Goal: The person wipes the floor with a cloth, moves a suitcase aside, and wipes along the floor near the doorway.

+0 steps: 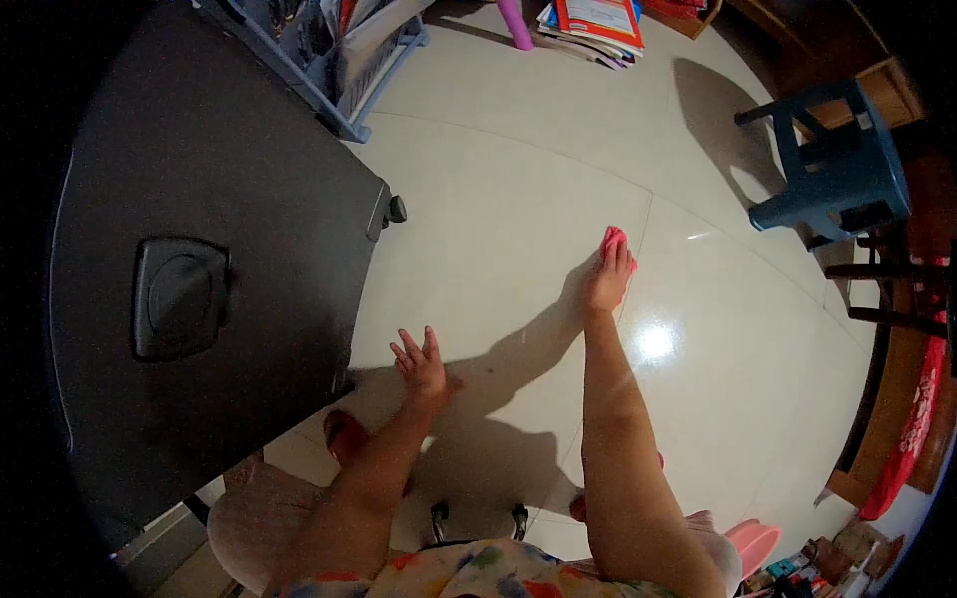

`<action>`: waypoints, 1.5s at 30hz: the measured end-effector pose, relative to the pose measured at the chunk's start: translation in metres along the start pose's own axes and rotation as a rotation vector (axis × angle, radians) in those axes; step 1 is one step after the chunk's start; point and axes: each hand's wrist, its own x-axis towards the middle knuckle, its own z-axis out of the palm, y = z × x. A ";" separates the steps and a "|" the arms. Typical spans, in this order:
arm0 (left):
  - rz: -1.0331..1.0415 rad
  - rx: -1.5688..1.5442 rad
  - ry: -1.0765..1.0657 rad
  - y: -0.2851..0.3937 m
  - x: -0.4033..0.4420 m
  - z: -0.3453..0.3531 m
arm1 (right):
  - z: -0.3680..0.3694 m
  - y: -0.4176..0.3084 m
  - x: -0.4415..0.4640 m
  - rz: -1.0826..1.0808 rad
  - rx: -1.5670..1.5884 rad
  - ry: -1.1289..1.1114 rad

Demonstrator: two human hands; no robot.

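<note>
Loosely, left fingers (pixel 432 345) splay while right fingers (pixel 622 257) clasp pink cloth (pixel 614 235).

One head-worn camera looks forward and down onto the pale floor (pixel 498 169).

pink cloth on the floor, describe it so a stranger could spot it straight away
On the pale tiled floor, look left of the blue stool for the person's right hand. The bright pink cloth is crumpled under that hand. Unlike the pink object near the bottom right, it has a hand on it.
</note>
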 end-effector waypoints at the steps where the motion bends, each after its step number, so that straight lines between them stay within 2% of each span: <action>1: 0.001 0.015 0.019 0.003 -0.004 -0.002 | 0.007 -0.004 0.010 -0.096 -0.045 -0.031; 3: -0.026 0.057 0.003 0.009 -0.009 -0.009 | 0.016 -0.012 0.023 -0.287 -0.136 -0.095; 7: -0.080 0.117 -0.093 0.017 -0.007 -0.025 | 0.027 -0.048 0.021 -0.413 0.009 -0.291; 8: -0.079 0.122 -0.113 0.016 -0.008 -0.026 | 0.030 -0.066 0.014 -0.072 0.239 -0.486; 9: -0.066 0.110 -0.075 0.015 -0.010 -0.025 | 0.038 -0.071 -0.001 -0.287 0.042 -0.465; 11: -0.034 0.087 0.000 0.011 -0.013 -0.017 | 0.040 -0.099 -0.024 -0.300 0.188 -0.607; 13: 0.047 0.001 0.119 0.005 -0.016 -0.010 | 0.051 -0.111 -0.049 -0.470 0.303 -0.586; 15: 0.113 -0.064 0.210 0.000 -0.021 -0.007 | 0.044 -0.131 -0.074 -0.404 0.256 -0.687; 17: 0.161 -0.114 0.280 -0.001 -0.024 -0.010 | 0.043 -0.132 -0.106 -0.469 0.270 -0.751; 20: 0.045 -0.047 0.224 0.002 -0.017 -0.004 | 0.028 -0.142 -0.150 -0.476 0.269 -0.839; 24: 0.128 -0.130 0.242 -0.029 -0.024 -0.002 | 0.002 -0.144 -0.198 -0.527 0.303 -0.901; 27: 0.063 -0.113 0.241 -0.042 -0.041 0.007 | -0.017 -0.143 -0.224 -0.643 0.300 -0.914; 31: -0.014 -0.077 0.106 -0.044 -0.063 0.012 | -0.043 -0.144 -0.229 -0.514 0.605 -1.021; 33: -0.062 -0.029 0.047 -0.041 -0.072 0.012 | -0.058 -0.139 -0.217 -0.312 0.686 -0.858; 34: -0.058 -0.013 0.041 -0.040 -0.076 0.012 | -0.057 -0.126 -0.201 -0.045 1.168 -0.878; 35: -0.054 0.002 0.034 -0.041 -0.078 0.011 | -0.066 -0.109 -0.189 0.369 1.193 -0.838; 36: -0.050 0.015 0.028 -0.041 -0.078 0.012 | -0.071 -0.091 -0.170 0.246 1.184 -0.668; 37: -0.049 0.026 0.027 -0.040 -0.078 0.013 | -0.089 -0.082 -0.142 0.535 0.965 -0.608; 39: -0.051 0.049 0.028 -0.039 -0.076 0.013 | -0.104 -0.040 -0.109 0.239 1.041 -0.384; 43: -0.050 0.037 0.017 -0.042 -0.071 0.017 | -0.095 0.037 -0.077 0.381 1.177 -0.131; 44: -0.056 0.042 0.011 -0.039 -0.073 0.014 | -0.079 0.062 -0.077 0.396 1.322 -0.170; 45: -0.061 0.049 0.004 -0.038 -0.073 0.012 | -0.080 0.050 -0.082 0.331 1.072 -0.191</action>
